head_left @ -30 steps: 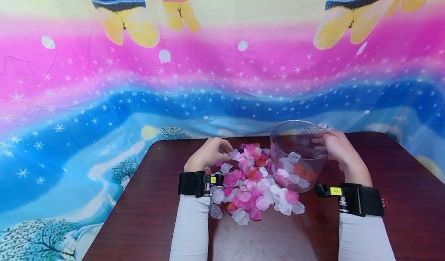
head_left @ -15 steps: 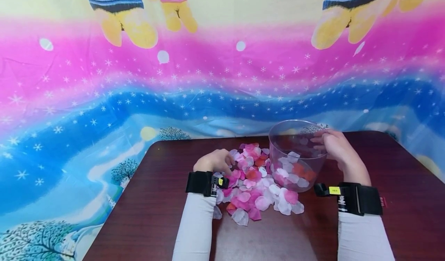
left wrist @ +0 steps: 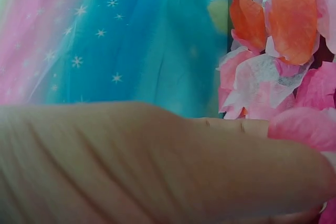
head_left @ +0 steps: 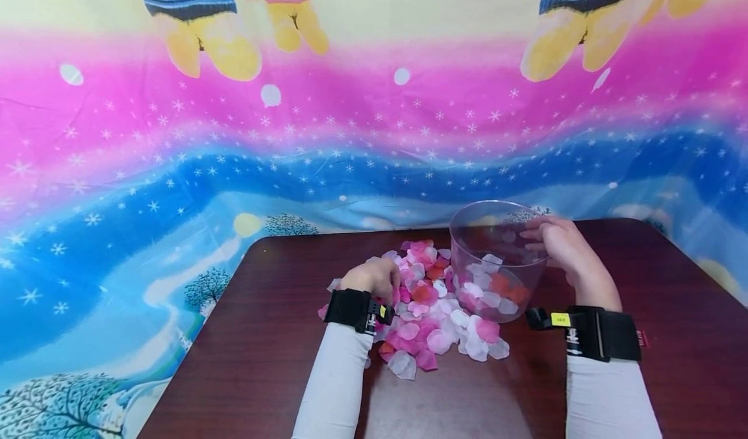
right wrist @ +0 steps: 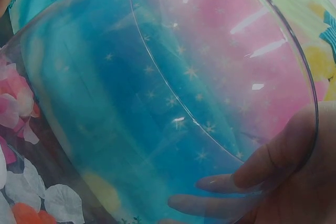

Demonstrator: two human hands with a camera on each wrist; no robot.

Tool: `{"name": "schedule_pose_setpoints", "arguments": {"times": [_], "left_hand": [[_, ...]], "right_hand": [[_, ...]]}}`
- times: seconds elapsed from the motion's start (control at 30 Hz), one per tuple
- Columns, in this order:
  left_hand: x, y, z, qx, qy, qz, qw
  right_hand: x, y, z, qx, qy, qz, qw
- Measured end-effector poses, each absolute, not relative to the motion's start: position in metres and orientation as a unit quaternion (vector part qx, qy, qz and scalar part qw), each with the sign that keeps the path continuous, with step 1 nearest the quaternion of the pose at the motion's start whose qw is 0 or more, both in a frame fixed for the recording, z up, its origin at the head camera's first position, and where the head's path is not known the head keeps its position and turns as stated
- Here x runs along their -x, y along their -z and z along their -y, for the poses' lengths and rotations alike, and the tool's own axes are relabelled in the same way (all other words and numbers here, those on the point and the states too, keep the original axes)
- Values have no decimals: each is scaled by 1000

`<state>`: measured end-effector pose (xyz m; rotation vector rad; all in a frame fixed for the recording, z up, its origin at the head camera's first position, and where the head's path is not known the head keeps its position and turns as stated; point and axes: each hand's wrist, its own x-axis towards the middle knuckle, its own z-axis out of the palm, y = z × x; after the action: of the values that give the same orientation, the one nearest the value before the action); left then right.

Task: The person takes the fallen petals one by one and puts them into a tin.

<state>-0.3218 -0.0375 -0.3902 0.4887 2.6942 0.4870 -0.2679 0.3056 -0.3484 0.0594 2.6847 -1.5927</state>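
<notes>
A reddish-brown table point(head_left: 257, 354) is carrying a clear bucket point(head_left: 498, 271); pink, white and red petals point(head_left: 422, 327) are lying left of it.

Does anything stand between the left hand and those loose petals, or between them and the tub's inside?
Nothing visible blocks the left hand; it is right at the petals. The clear tub blocks them at its side but is open on top.

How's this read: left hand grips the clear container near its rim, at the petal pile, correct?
Wrong hand: it's the right hand that grips the clear container near its rim, at the petal pile. The head view shows it.
</notes>
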Motion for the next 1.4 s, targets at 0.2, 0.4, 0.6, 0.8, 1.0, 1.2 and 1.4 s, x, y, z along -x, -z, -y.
{"name": "schedule_pose_setpoints", "arguments": {"times": [0.2, 0.4, 0.6, 0.8, 1.0, 1.2, 1.4], "left_hand": [[326, 391, 41, -186, -188, -949, 173], [331, 387, 47, -216, -202, -940, 168], [329, 375, 53, -244, -244, -929, 136], [323, 362, 55, -276, -261, -920, 92], [319, 349, 53, -297, -282, -911, 44], [316, 338, 49, -334, -311, -890, -8], [310, 331, 45, -349, -332, -874, -65]], "right_hand": [[269, 346, -304, -22, 512, -859, 15], [270, 346, -303, -21, 512, -859, 15], [270, 347, -304, -18, 503, -864, 14], [269, 349, -306, -18, 502, -865, 12], [267, 348, -306, -18, 505, -863, 12], [266, 346, -306, -15, 505, -863, 12], [268, 349, -306, -18, 505, -863, 8]]}}
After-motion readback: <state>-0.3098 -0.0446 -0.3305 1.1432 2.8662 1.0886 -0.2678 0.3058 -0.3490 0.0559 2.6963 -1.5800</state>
